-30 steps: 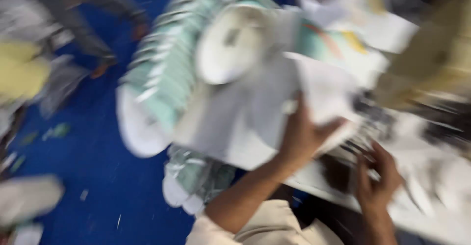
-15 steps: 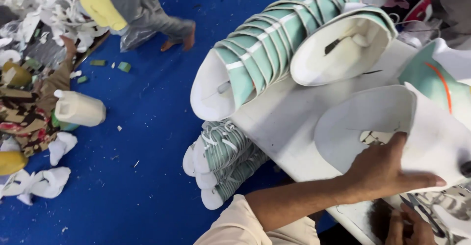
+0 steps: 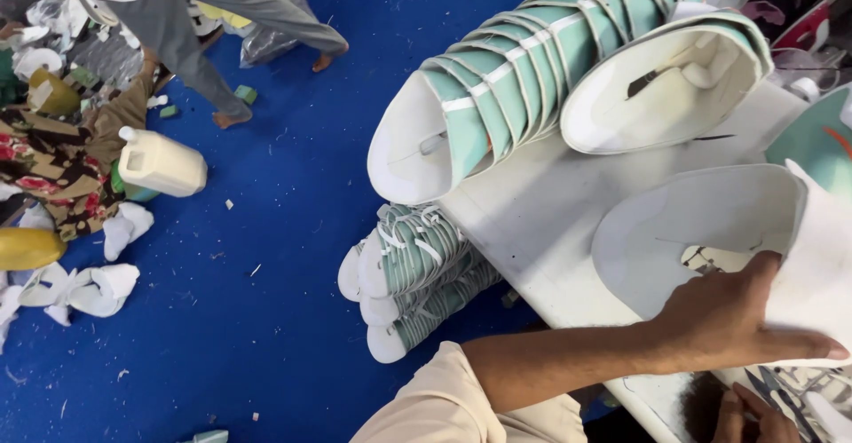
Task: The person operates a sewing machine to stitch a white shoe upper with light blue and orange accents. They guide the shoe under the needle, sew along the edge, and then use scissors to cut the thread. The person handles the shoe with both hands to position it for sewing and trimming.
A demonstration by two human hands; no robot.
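floor (image 3: 266, 230): bright blue, littered with little white scraps
bench (image 3: 532, 221): plain white top, a bit scuffed
left edge: cream plastic jug (image 3: 162, 162) sitting near a pile of white offcuts (image 3: 98, 288)
light: even, soft

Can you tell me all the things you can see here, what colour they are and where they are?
White shoe piece: one, white, on the table at right, under the left hand.
Nested shoe uppers: one long stack, mint green and white, lying across the table top; a second stack beside it.
Floor stack of uppers: one bundle, mint and white, on the blue floor by the table edge.
Table: one, white, right side.
Jug: one, cream plastic, on the floor at left.
Scraps: several, white, lower left floor.
Another person: one, grey trousers, barefoot, top left.
Left hand: pressing on the white piece.
Right hand: bottom edge, mostly cut off.
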